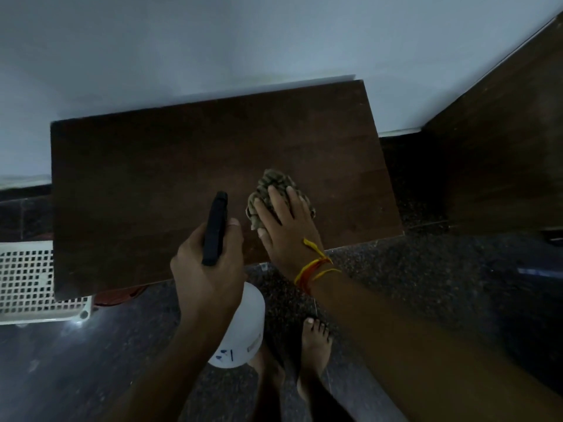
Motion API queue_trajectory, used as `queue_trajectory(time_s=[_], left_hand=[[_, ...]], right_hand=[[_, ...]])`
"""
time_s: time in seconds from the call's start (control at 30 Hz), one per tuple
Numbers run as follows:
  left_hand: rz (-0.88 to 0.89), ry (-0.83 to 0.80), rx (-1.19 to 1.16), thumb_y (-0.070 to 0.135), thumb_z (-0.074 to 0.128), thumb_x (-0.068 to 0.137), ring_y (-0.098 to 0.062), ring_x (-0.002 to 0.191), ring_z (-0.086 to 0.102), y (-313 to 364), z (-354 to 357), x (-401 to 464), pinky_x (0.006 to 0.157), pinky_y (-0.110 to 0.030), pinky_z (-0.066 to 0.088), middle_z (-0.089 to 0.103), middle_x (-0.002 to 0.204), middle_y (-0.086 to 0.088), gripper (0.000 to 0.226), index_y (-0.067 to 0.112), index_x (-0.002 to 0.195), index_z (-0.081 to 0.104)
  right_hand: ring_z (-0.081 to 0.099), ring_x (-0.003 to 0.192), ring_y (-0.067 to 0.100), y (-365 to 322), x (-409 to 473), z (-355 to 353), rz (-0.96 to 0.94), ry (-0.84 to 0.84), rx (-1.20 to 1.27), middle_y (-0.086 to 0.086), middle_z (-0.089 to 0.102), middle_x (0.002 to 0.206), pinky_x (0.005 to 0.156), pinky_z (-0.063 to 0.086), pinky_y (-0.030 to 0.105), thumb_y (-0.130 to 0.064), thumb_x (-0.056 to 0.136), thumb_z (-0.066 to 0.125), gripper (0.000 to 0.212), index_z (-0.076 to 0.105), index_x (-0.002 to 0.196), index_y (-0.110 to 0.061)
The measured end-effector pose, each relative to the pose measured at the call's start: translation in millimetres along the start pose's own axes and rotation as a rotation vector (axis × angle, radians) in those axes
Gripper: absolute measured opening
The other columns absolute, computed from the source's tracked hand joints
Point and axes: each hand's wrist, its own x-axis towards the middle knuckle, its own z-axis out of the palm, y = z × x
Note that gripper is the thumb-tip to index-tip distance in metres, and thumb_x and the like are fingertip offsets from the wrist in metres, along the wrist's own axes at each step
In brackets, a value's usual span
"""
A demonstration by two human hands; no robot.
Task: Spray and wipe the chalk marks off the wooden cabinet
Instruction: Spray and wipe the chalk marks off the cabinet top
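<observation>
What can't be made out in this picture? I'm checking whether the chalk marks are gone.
Head view, dim and soft:
- Chalk marks on the wooden cabinet: none visible, but too dark to rule out faint ones.
- Cabinet surface under the cloth: hidden by cloth and right hand.
- Spray bottle trigger: covered by left hand.
- Bottle's blue markings: too small.

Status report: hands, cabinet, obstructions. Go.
Left hand grips spray bottle. Right hand presses cloth flat on cabinet. No chalk marks discernible in dim light. Nothing in the way.
</observation>
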Motion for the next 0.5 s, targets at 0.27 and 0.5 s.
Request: queue_trajectory(time_s=[0.27,0.5], left_hand=[[0.042,-0.032,0.017,0.032,0.055,0.096,-0.050,0.065,0.060,4.4,-0.6,2.9,0.060,-0.060,0.054,0.065,0.082,-0.028,0.027,0.027,0.070,0.055],[0.049,-0.064,-0.022,0.031,0.056,0.096,-0.050,0.063,0.059,-2.6,0.8,8.8,0.058,-0.058,0.054,0.065,0.081,-0.028,0.026,0.030,0.071,0.056]], right_hand=[[0.022,0.137,0.039,82.9,-44.9,-23.3,0.137,0.011,-0.087,0.015,0.032,0.150,0.109,0.020,0.051,-0.042,0.097,0.024,0.048,0.035,0.142,-0.026],[0.025,0.137,0.045,109.4,-50.8,-38.5,0.398,-0.009,-0.113,0.020,0.031,0.150,0.111,0.024,0.058,-0.039,0.094,0.028,0.054,0.039,0.142,-0.018]])
